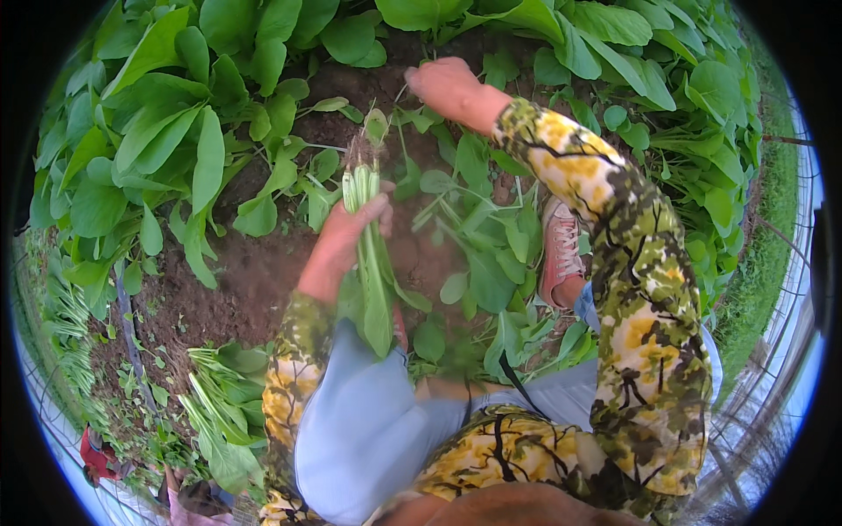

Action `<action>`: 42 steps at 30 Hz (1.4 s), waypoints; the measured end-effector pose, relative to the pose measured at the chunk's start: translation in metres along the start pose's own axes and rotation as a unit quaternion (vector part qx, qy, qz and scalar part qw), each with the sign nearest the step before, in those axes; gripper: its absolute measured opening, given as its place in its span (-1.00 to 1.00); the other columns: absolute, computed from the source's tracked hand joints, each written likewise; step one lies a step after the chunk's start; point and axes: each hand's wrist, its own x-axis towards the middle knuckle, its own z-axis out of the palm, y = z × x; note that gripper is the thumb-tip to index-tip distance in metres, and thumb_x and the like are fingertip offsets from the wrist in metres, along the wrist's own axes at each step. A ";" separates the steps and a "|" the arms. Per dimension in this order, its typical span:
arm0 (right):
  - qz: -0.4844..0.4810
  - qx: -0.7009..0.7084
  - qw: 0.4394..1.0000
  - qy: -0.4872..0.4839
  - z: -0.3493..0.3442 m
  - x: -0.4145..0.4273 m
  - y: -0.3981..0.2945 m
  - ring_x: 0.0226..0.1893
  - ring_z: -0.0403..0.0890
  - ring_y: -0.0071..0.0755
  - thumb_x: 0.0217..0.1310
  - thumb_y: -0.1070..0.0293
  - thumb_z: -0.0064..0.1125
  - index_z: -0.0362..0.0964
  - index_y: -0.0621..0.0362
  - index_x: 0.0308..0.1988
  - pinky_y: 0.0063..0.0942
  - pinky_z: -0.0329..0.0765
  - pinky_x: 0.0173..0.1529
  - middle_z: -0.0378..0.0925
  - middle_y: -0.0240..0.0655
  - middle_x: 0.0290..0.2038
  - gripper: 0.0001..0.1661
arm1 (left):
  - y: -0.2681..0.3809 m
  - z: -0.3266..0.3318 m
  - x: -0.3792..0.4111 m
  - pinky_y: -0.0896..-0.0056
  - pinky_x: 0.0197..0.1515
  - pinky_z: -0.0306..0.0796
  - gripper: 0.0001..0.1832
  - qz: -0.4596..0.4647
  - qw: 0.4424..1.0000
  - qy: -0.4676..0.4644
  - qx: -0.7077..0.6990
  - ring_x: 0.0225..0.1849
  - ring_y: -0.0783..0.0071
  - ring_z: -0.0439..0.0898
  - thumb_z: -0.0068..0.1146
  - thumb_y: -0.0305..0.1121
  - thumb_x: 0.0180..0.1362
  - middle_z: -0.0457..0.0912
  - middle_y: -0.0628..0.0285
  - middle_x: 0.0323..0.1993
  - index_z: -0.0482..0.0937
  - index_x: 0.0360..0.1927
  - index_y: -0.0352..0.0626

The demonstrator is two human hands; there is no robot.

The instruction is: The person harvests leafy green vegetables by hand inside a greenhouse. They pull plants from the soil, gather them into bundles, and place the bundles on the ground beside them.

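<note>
My left hand (358, 227) is closed around a small bunch of leafy greens (370, 263). Their pale stems and brown roots point away from me, and the leaves hang down over my knee. Farther forward, my right hand (450, 82) is at soil level, near the base of the standing greens (539, 20). Its fingertips are partly hidden, and a thin stalk shows beside them; whether they grip it cannot be told. Loose leaves and low plants (483, 243) cover the soil between my hands and my shoe.
Pulled greens (223, 407) lie in a pile at the lower left. Tall plants (151, 144) stand to the left and ahead. A dark hose or strip (128, 329) runs along the soil. My red shoe (562, 253) is at right. Two people, one in a red top (99, 454), are at the lower left.
</note>
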 end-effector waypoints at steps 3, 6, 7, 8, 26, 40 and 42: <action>-0.059 -0.189 0.974 -0.111 0.011 0.027 0.007 -0.16 0.51 -0.15 -0.01 0.38 0.02 0.51 0.08 -0.33 -0.13 0.36 -0.10 0.56 -0.33 -0.33 -0.82 | -0.004 -0.004 0.005 0.58 -0.48 0.34 -0.63 0.003 1.000 -0.004 0.009 -0.53 0.57 0.41 0.05 -0.30 0.15 0.41 0.31 -0.53 0.34 -0.01 -0.27; -0.076 -0.335 0.919 -0.193 0.014 0.047 0.013 -0.09 0.48 -0.20 0.05 0.32 0.02 0.56 0.00 -0.24 -0.09 0.27 0.04 0.56 -0.40 -0.20 -0.75 | -0.005 -0.004 0.006 0.57 -0.47 0.35 -0.63 -0.001 1.000 0.011 0.015 -0.52 0.56 0.42 0.06 -0.29 0.15 0.43 0.29 -0.52 0.35 -0.03 -0.28; -0.074 -0.373 0.900 -0.211 0.014 0.051 0.016 -0.08 0.48 -0.22 0.07 0.30 0.02 0.57 -0.02 -0.21 -0.07 0.24 0.07 0.56 -0.42 -0.17 -0.73 | -0.006 -0.003 0.006 0.57 -0.47 0.36 -0.62 -0.006 1.000 0.013 0.014 -0.51 0.56 0.42 0.06 -0.29 0.15 0.43 0.29 -0.51 0.35 -0.03 -0.28; -0.061 -0.372 0.898 -0.226 0.016 0.056 0.018 -0.06 0.47 -0.27 0.09 0.28 0.02 0.55 -0.06 -0.17 -0.10 0.26 0.05 0.54 -0.49 -0.14 -0.72 | -0.006 -0.003 0.007 0.57 -0.47 0.36 -0.62 -0.011 1.000 0.016 0.013 -0.51 0.56 0.43 0.07 -0.29 0.15 0.44 0.29 -0.51 0.35 -0.03 -0.27; 0.002 -0.385 0.915 -0.117 0.078 0.017 0.031 -0.02 0.35 -0.14 0.03 0.28 -0.01 0.45 0.20 -0.11 -0.01 0.24 0.03 0.42 -0.24 -0.05 -0.60 | -0.012 -0.003 0.008 0.56 -0.35 0.36 -0.65 -0.039 0.998 0.044 0.017 -0.44 0.56 0.49 0.05 -0.28 0.16 0.52 0.33 -0.47 0.41 -0.03 -0.24; 0.160 -0.211 0.950 -0.166 0.095 0.071 0.091 -0.12 0.57 -0.33 0.10 0.40 0.00 0.56 0.00 -0.26 -0.37 0.51 -0.20 0.57 -0.35 -0.16 -0.78 | -0.013 0.002 0.010 0.60 -0.41 0.33 -0.69 -0.025 0.999 0.033 0.027 -0.46 0.58 0.45 0.02 -0.29 0.18 0.47 0.31 -0.48 0.39 -0.06 -0.23; 0.185 -0.166 0.953 -0.173 0.100 0.071 0.096 -0.13 0.57 -0.33 0.11 0.39 -0.01 0.56 0.03 -0.26 -0.41 0.51 -0.20 0.56 -0.31 -0.16 -0.78 | -0.012 0.003 0.008 0.61 -0.41 0.34 -0.69 -0.023 0.999 0.032 0.028 -0.46 0.58 0.45 0.02 -0.29 0.18 0.48 0.30 -0.48 0.39 -0.05 -0.23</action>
